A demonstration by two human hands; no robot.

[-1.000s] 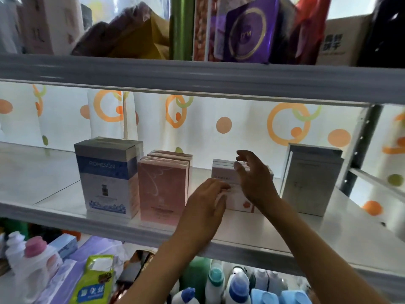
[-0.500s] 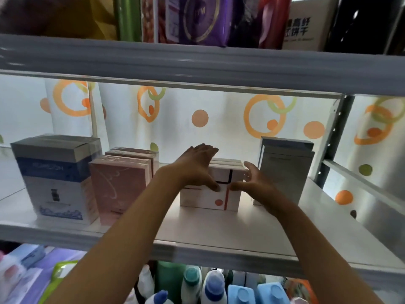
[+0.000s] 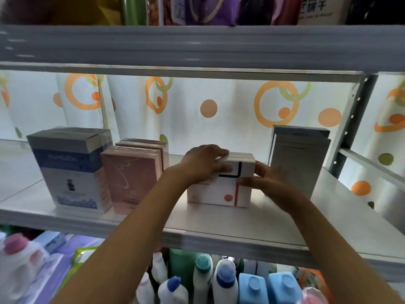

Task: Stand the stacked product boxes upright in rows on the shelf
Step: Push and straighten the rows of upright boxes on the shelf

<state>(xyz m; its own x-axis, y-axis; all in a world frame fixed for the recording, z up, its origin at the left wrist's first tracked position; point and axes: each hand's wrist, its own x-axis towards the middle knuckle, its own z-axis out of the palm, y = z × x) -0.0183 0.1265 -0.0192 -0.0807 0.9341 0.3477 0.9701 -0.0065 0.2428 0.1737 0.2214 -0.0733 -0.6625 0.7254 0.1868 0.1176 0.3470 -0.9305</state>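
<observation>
White boxes with a navy line and orange dot stand upright mid-shelf, several deep by the top edges. Left hand lies over their top from 10 o'clock, fingers curled over the front edge, gripping. Right hand is at 3 o'clock, thumb on the front face, fingers wrapped round the right side, gripping too. Pink boxes stand just beside at 9 o'clock, in a row running back. Blue box stands further at 9 o'clock, another seemingly behind it. Grey box stands at 3 o'clock, behind the right hand. Nothing lies flat or stacked here. Judgement: standing-up looks nearly done; left is squaring this white group into line and letting go.
</observation>
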